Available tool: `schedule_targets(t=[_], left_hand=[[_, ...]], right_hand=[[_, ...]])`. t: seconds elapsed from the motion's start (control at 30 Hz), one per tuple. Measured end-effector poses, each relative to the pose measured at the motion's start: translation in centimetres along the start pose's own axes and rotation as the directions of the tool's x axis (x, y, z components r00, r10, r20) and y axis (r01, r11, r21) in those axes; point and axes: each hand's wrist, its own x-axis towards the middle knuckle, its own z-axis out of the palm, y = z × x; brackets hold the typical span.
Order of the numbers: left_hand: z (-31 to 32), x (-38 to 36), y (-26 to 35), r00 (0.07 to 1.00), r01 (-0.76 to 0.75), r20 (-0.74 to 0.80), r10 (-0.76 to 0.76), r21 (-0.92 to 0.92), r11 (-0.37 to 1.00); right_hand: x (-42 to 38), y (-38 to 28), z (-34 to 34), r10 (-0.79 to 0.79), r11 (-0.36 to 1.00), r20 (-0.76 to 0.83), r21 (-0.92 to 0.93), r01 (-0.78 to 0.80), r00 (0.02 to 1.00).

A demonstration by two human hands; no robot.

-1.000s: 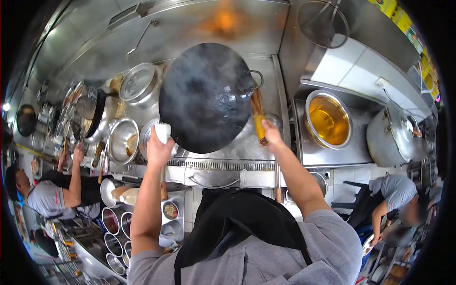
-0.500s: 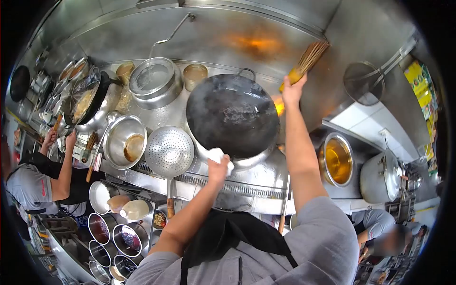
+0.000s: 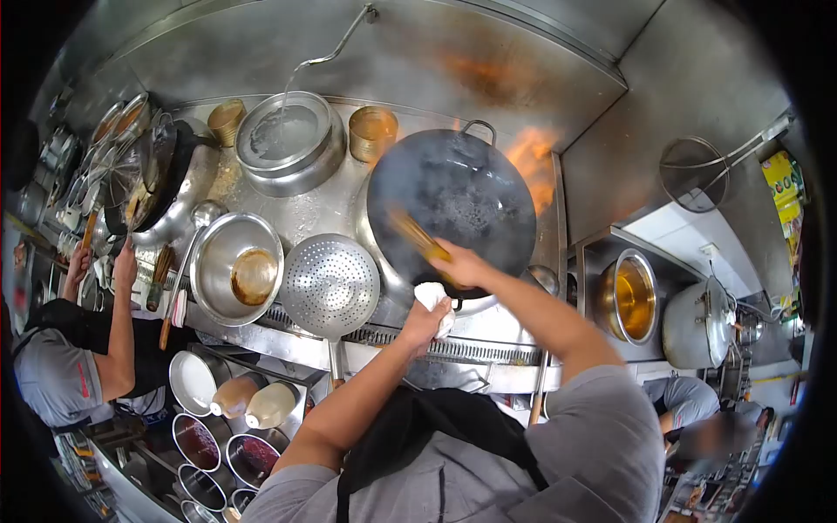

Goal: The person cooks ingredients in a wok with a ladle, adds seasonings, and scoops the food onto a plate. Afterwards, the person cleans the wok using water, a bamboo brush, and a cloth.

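A large black wok (image 3: pixel 475 205) sits on the burner, steaming, with a little liquid inside and flames behind its right edge. My left hand (image 3: pixel 425 322) is closed round a folded white cloth (image 3: pixel 433 307) at the wok's near rim. Over the near left part of the wok, my right hand (image 3: pixel 462 266) grips a bamboo brush (image 3: pixel 417 237), its bristles pointing up and left and blurred by motion.
Left of the wok stand a perforated ladle (image 3: pixel 330 283), a steel bowl (image 3: pixel 235 268) and a water pot (image 3: pixel 288 139) under a running spout. An oil pot (image 3: pixel 629 296) is at right. A co-worker (image 3: pixel 65 357) handles another wok at far left.
My right hand has brought the brush from the upper right down and left over the wok. The wok is tilted differently, and flames behind it are larger. The view has shifted slightly.
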Motion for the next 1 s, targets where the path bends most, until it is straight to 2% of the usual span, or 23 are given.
schedule_targets(t=[0.03, 0.07, 0.1, 0.13, 0.17, 0.23, 0.27, 0.33, 0.37, 0.4, 0.43, 0.47, 0.5, 0.57, 0.6, 0.67, 0.7, 0.73, 0.77, 0.8, 0.83, 0.9, 1.0], left_hand=[[0.0, -0.1, 0.1, 1.0, 0.022, 0.005, -0.022, -0.002, 1.0], [-0.2, 0.1, -0.4, 1.0, 0.03, 0.009, -0.03, 0.009, 1.0], [0.0, 0.3, -0.4, 1.0, 0.0, -0.012, 0.0, -0.018, 1.0], [0.2, 0.3, -0.4, 0.999, -0.032, -0.034, 0.03, -0.044, 0.999], [0.1, 0.4, -0.5, 0.998, -0.042, -0.044, 0.04, -0.046, 0.998], [0.2, 0.5, -0.5, 0.997, -0.053, -0.063, 0.053, 0.006, 0.999], [0.2, 0.5, -0.6, 0.997, -0.042, -0.069, 0.043, 0.022, 0.999], [0.1, 0.6, -0.8, 0.998, -0.047, -0.033, 0.048, 0.005, 0.999], [0.1, 0.6, -0.9, 0.999, -0.047, -0.012, 0.047, 0.004, 0.999], [0.0, 0.7, -0.9, 0.999, -0.046, 0.01, 0.046, 0.002, 0.999], [-0.4, 0.6, -0.8, 0.999, -0.054, 0.001, 0.054, 0.007, 0.999], [-0.9, 0.5, -0.8, 0.999, -0.012, 0.044, 0.013, -0.015, 1.0], [-1.1, 0.6, -0.7, 0.996, 0.027, 0.09, -0.024, -0.032, 0.999], [-0.9, 1.0, -1.3, 0.999, -0.006, 0.044, 0.006, 0.01, 1.0], [-0.5, 0.7, -1.5, 0.999, -0.014, -0.031, 0.014, 0.02, 1.0], [0.1, 0.9, -2.2, 0.988, -0.041, -0.144, 0.046, 0.037, 0.998], [0.5, 0.6, -2.3, 0.99, -0.035, -0.133, 0.04, 0.042, 0.999], [0.8, 0.5, -1.9, 0.985, -0.063, -0.16, 0.071, 0.06, 0.996], [1.1, 0.5, -1.8, 0.977, -0.091, -0.188, 0.103, 0.075, 0.993], [1.1, 0.8, -2.1, 0.974, -0.12, -0.182, 0.132, 0.076, 0.99], [1.2, 0.9, -1.6, 0.974, -0.126, -0.18, 0.137, 0.073, 0.989], [1.1, 0.1, -1.3, 0.987, -0.111, -0.119, 0.112, 0.014, 0.994], [0.9, 0.5, -1.8, 0.985, -0.127, -0.115, 0.125, -0.013, 0.992]], right_hand=[[-3.2, -1.7, -5.3, 0.264, 0.96, 0.267, 0.021, -0.279, 0.927], [-3.7, 2.7, -7.8, 0.407, 0.861, 0.148, -0.393, -0.324, 0.901], [-4.4, 3.7, -12.7, 0.508, 0.706, 0.008, -0.576, -0.411, 0.861], [-3.5, 8.3, -16.6, 0.565, 0.614, -0.109, -0.608, -0.504, 0.818], [-2.8, 7.9, -20.8, 0.607, 0.528, -0.231, -0.597, -0.603, 0.76], [-1.1, 7.6, -22.9, 0.568, 0.624, -0.583, -0.156, -0.765, 0.581], [-0.5, 7.6, -22.0, 0.566, 0.628, -0.58, -0.157, -0.762, 0.586], [2.6, 5.7, -18.6, 0.593, 0.681, -0.646, 0.083, -0.728, 0.481], [5.3, 8.2, -14.4, 0.508, 0.78, -0.652, 0.072, -0.621, 0.563], [7.9, 9.2, -9.6, 0.512, 0.791, -0.611, 0.062, -0.609, 0.603], [8.6, 6.8, -5.9, 0.512, 0.838, -0.462, 0.084, -0.539, 0.724], [9.3, 4.6, -1.7, 0.439, 0.882, -0.415, 0.028, -0.471, 0.797], [8.3, 0.4, 0.6, 0.412, 0.902, -0.248, 0.246, -0.355, 0.877], [5.6, -2.7, 3.0, 0.228, 0.939, -0.154, 0.298, -0.175, 0.961], [3.9, -2.7, 1.3, 0.234, 0.936, -0.153, 0.302, -0.18, 0.96], [-1.1, 0.5, -5.5, 0.167, 0.984, 0.266, -0.101, -0.145, 0.949], [-2.1, 3.6, -9.3, 0.217, 0.899, 0.116, -0.412, -0.152, 0.969], [-0.2, 9.6, -12.2, 0.359, 0.803, 0.01, -0.512, -0.304, 0.933], [-1.9, 6.0, -18.9, 0.596, 0.707, -0.135, -0.38, -0.597, 0.791], [-0.7, 9.9, -22.3, 0.559, 0.6, -0.29, -0.505, -0.62, 0.777], [0.2, 12.4, -24.9, 0.542, 0.636, -0.432, -0.349, -0.688, 0.721], [-1.3, 7.8, -27.8, 0.515, 0.721, -0.659, -0.014, -0.693, 0.548], [1.2, 7.0, -22.8, 0.516, 0.75, -0.688, 0.075, -0.657, 0.51]])
